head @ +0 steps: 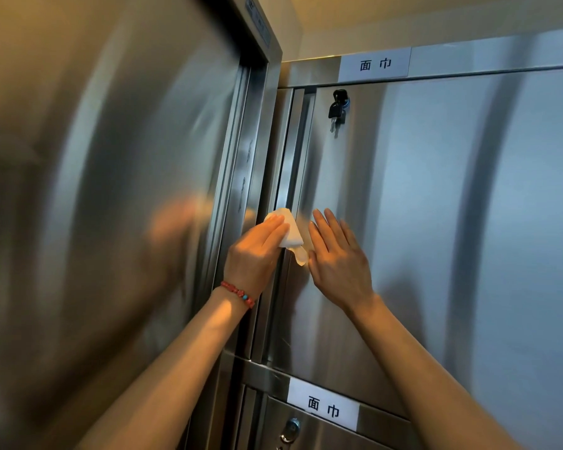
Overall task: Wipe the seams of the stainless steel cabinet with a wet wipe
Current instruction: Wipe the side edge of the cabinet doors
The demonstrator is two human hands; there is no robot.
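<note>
So the person is right up against a stainless steel cabinet [436,206], working the vertical seam [290,164] along the left edge of the upper door. The left hand [254,251] grips a folded white wet wipe [291,233], fingers curled over it and pressing it onto that seam about halfway down the door. A loose corner of the wipe hangs down toward the other hand. The left wrist has a red bead bracelet [239,293] with one blue bead in it.

The right hand [338,258] holds nothing; it lies flat on the door just beside the wipe, fingers straight and pointing up, thumb almost touching the wipe's dangling corner.

Higher up the same door, a black-headed key [338,103] sits in the lock with another key dangling from it. A white label [375,64] with two Chinese characters is above the door, and a matching label [323,405] sits on the rail below it, over a second lock [291,428]. On the left there's a big steel panel [111,190], pretty blurry.
</note>
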